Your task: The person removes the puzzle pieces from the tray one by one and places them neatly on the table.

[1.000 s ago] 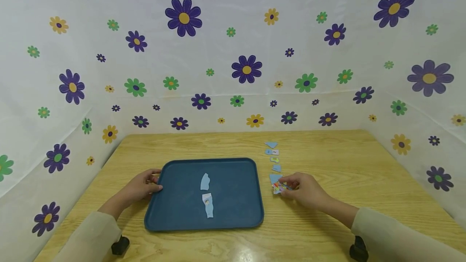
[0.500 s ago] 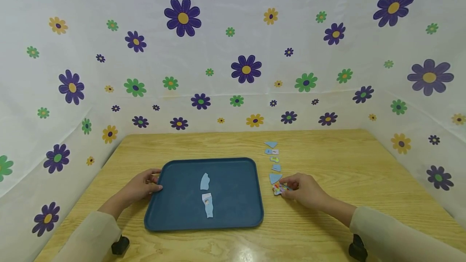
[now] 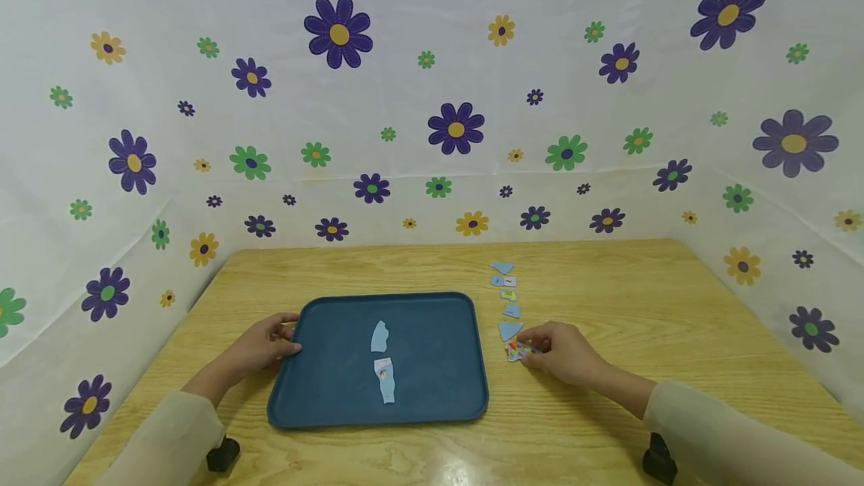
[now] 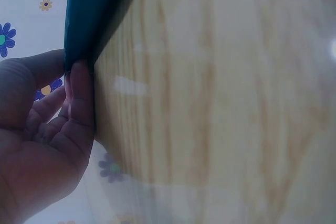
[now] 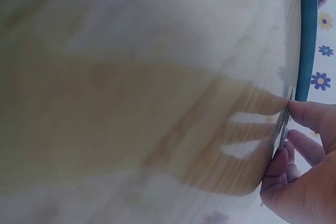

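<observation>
My left hand [image 3: 259, 347] grips the left rim of a dark blue tray [image 3: 432, 366], thumb over the edge in the head view. The left wrist view also has that hand [image 4: 58, 124] at the tray's edge. Two light blue paper puzzle pieces lie in the tray: a curved upper piece [image 3: 380, 337] and a longer lower piece [image 3: 387, 388]. Right of the tray, my right hand [image 3: 563, 351] holds a multicoloured puzzle piece [image 3: 516, 350] by its right side, low at the tabletop. In the right wrist view, the thumb and fingers of this hand [image 5: 307, 161] meet the piece's thin edge.
Beyond the held piece, a column of small pieces runs away from me: a blue triangle [image 3: 510, 331], a small blue piece [image 3: 512, 311], a green-yellow piece [image 3: 509, 295], a blue-and-white piece [image 3: 503, 281] and a far triangle [image 3: 502, 267]. Flowered white cloth [image 3: 405, 96] surrounds the wooden table [image 3: 607, 298].
The multicoloured piece has come down slightly toward me, and more of the blue triangle behind it shows. My left hand and the tray have stayed in place.
</observation>
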A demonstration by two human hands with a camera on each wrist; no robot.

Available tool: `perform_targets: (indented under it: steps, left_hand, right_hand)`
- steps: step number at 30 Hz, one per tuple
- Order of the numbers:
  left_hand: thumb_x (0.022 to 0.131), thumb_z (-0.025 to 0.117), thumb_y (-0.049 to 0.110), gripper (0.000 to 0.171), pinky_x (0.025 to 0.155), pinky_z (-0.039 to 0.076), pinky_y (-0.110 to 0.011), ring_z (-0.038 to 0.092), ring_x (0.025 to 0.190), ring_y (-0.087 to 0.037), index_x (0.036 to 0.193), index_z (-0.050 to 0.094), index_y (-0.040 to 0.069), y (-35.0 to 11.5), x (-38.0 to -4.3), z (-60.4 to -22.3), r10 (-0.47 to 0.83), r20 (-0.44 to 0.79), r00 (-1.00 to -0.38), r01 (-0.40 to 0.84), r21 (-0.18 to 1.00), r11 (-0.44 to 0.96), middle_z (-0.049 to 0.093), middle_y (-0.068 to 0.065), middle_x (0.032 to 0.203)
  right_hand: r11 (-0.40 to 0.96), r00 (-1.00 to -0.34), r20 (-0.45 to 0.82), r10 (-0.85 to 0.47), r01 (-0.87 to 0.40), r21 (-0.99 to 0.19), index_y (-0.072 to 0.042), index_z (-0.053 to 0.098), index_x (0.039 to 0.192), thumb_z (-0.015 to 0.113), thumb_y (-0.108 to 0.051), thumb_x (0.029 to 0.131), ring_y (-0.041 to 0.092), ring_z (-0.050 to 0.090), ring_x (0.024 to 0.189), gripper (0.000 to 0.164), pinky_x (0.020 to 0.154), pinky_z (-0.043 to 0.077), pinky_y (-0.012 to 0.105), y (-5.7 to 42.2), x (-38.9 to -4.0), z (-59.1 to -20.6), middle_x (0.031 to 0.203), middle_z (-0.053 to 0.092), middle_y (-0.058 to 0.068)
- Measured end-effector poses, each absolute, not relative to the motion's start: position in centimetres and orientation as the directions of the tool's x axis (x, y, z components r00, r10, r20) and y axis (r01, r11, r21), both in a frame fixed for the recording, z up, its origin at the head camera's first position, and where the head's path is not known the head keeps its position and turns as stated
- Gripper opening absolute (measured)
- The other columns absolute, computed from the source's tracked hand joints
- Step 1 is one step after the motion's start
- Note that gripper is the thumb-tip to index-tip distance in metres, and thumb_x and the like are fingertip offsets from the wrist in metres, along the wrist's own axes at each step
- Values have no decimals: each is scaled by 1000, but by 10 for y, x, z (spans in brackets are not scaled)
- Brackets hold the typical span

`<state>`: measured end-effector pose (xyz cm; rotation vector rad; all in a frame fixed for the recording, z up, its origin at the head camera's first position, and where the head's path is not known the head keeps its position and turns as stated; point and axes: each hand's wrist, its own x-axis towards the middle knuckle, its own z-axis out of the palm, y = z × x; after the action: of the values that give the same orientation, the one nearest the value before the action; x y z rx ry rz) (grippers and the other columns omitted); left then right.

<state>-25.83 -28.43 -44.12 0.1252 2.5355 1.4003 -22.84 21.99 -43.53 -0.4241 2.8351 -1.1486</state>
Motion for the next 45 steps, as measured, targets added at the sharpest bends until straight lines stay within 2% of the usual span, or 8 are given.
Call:
perform_targets:
  steps: [15,28,36,45]
  left_hand:
    - [92,65,5,59,69,50,-37,55,86,-25,143,36,-7,-286,-259,-444,194,-171,-966,-42,843,536,51,-15,104]
    - [91,66,5,59,68,48,-37,53,85,-25,142,38,-7,-286,-260,-445,191,-153,-970,-23,833,552,52,-14,102]
    - [92,66,6,59,69,50,-37,55,85,-25,142,37,-6,-286,-258,-445,183,-167,-969,-39,832,554,52,-15,104]
    - [92,66,6,59,69,48,-37,54,85,-25,142,38,-7,-285,-257,-442,186,-157,-970,-26,827,561,53,-15,103]
  right_hand:
    - [705,-965,27,-262,-211,-677,-5,74,107,77,-5,81,15,51,76,26,65,45,28,218,-227,-435,85,58,-1]
    - [692,-956,47,-289,-243,-679,-2,73,107,77,-5,81,15,51,76,27,66,45,28,218,-226,-432,86,59,0]
    - [687,-963,20,-267,-206,-697,-4,73,109,77,-7,82,17,51,80,27,69,45,31,218,-224,-430,90,60,2]
    - [667,-966,56,-254,-217,-713,-3,72,112,77,-7,83,19,53,84,30,74,46,36,214,-224,-423,95,61,5]
